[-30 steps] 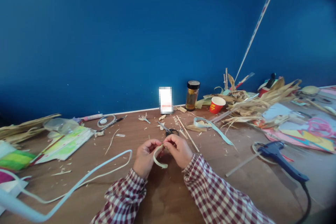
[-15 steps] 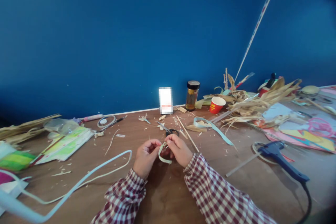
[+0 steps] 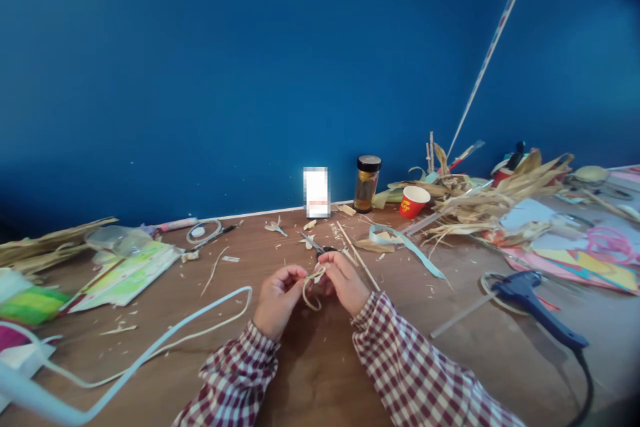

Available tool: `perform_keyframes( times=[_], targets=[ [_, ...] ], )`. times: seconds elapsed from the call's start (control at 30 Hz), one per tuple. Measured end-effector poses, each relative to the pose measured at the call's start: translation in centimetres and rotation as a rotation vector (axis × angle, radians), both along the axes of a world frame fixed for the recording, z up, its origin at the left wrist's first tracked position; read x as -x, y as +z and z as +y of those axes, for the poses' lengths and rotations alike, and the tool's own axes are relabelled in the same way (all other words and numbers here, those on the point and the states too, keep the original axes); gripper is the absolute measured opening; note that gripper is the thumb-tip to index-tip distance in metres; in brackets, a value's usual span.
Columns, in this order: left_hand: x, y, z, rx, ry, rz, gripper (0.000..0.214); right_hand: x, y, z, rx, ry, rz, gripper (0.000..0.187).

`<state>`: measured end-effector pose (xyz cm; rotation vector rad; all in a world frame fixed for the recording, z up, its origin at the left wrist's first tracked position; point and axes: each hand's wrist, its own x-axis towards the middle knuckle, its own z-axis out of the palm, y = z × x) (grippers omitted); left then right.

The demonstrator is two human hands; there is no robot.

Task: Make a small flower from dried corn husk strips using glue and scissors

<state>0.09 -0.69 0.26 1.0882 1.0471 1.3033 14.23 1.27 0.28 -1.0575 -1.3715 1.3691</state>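
Observation:
A thin pale yellow-green strip (image 3: pixel 312 305), perhaps corn husk, curves in a loop between my two hands. My left hand (image 3: pixel 278 297) pinches one side of it between thumb and forefinger. On the other side, the fingertips of my right hand (image 3: pixel 345 282) are closed on the strip, and its lower fingers are partly hidden. Just beyond the right fingers lie scissors (image 3: pixel 320 248) with black handles, partly covered by that hand. Thin pale sticks (image 3: pixel 357 255) rest on the table to the right of the scissors.
A glue gun (image 3: pixel 537 307) with its cord lies at the right. Dried corn husks (image 3: pixel 480 203), a red paper cup (image 3: pixel 415 202) and a dark-lidded jar (image 3: pixel 367 183) stand along the back. A white cable (image 3: pixel 200 310) loops at the left. Husk scraps litter the brown table (image 3: pixel 200 360).
The strip has turned between my fingers, so its loop now shows narrower and edge-on. My right fingers have shifted slightly; my left hand stays nearly still.

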Motion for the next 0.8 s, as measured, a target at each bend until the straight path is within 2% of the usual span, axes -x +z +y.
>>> perform_keyframes(
  times=[0.13,0.27,0.33,0.4,0.5,0.53,0.63,0.8],
  targets=[
    [0.0,0.0,0.0,-0.005,-0.013,-0.003,0.016,-0.4,1.1,-0.5,-0.211,0.111,-0.101,0.017],
    [0.0,-0.1,0.0,0.033,-0.01,-0.009,0.017,-0.7,1.4,-0.8,-0.305,0.035,-0.135,0.026],
    [0.1,-0.1,0.0,0.053,-0.025,-0.032,0.018,-0.8,1.4,-0.8,-0.328,0.05,-0.112,0.027],
    [0.1,-0.1,0.1,0.058,-0.03,-0.056,0.019,-0.8,1.3,-0.8,-0.385,0.068,-0.173,0.03],
    [0.1,-0.1,0.1,0.061,-0.014,-0.067,0.02,-0.6,1.1,-0.7,-0.467,0.011,-0.323,0.015],
    [0.0,-0.1,0.1,0.066,-0.008,-0.064,0.02,-0.5,1.0,-0.6,-0.48,-0.01,-0.348,0.01],
    [-0.1,-0.1,0.0,0.085,-0.006,-0.057,0.019,-0.2,0.8,-0.7,-0.468,-0.045,-0.345,0.01],
    [-0.2,-0.1,-0.1,0.092,0.003,-0.087,0.02,0.1,1.0,-1.1,-0.331,0.023,-0.187,0.014]
  ],
)
